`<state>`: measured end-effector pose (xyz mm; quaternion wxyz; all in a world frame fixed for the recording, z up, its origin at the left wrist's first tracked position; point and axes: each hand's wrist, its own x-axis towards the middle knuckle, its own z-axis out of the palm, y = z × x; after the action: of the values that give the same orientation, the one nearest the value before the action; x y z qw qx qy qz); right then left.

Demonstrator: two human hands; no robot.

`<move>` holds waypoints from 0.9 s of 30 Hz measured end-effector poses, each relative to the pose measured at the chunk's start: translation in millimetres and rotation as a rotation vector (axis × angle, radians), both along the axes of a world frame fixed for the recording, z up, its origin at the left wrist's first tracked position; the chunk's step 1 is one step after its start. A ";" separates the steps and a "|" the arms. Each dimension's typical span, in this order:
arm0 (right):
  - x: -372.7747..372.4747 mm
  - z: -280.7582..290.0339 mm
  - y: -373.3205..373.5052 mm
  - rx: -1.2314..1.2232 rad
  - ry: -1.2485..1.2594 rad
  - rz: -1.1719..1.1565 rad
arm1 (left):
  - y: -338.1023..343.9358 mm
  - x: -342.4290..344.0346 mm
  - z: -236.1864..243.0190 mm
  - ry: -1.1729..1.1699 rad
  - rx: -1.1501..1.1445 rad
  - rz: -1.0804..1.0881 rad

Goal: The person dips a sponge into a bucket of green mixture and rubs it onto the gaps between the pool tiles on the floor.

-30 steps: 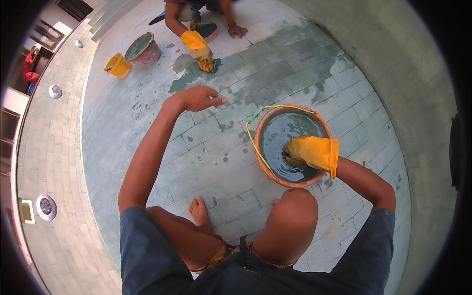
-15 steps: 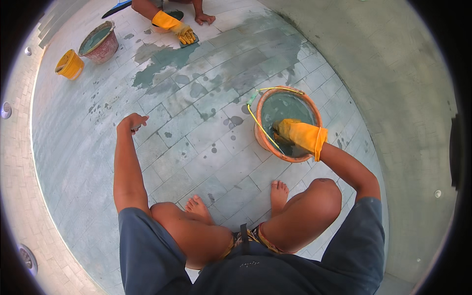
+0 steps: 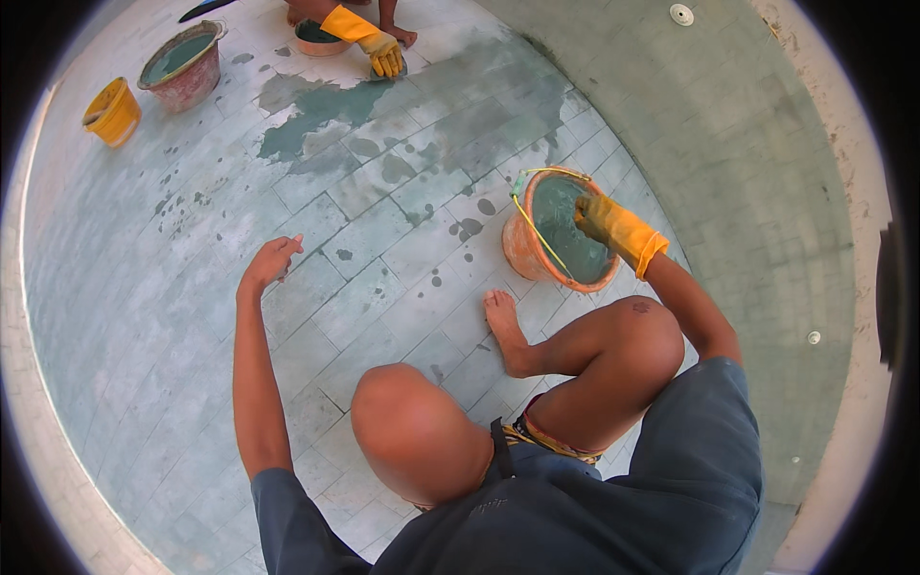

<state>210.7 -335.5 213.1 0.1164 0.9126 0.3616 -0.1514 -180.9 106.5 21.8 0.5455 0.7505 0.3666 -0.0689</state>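
while the bare left hand (image 3: 273,259) is hanging well away, fingers slack, the gloved right hand (image 3: 606,222) is hovering over the orange bucket (image 3: 522,247) on the floor (image 3: 192,364), fingers curled, their grip unclear.

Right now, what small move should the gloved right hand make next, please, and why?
Perhaps lift the orange-gloved right hand clear of the round orange bucket, since the fingers look curled and the yellow handle lies left of them.

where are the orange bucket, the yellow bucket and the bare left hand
Orange bucket (image 3: 523,249), head view: outer wall
Yellow bucket (image 3: 120,119), head view: outer wall
Left hand (image 3: 270,262), head view: its middle
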 end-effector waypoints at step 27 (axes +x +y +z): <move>40.5 -68.0 1.9 0.213 0.451 0.211 | -294.9 290.8 60.9 -0.182 -0.610 -0.005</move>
<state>251.2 -333.6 145.2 -0.0486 0.8200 0.4855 -0.2991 109.9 -188.4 82.6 0.7758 0.5563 0.2769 -0.1094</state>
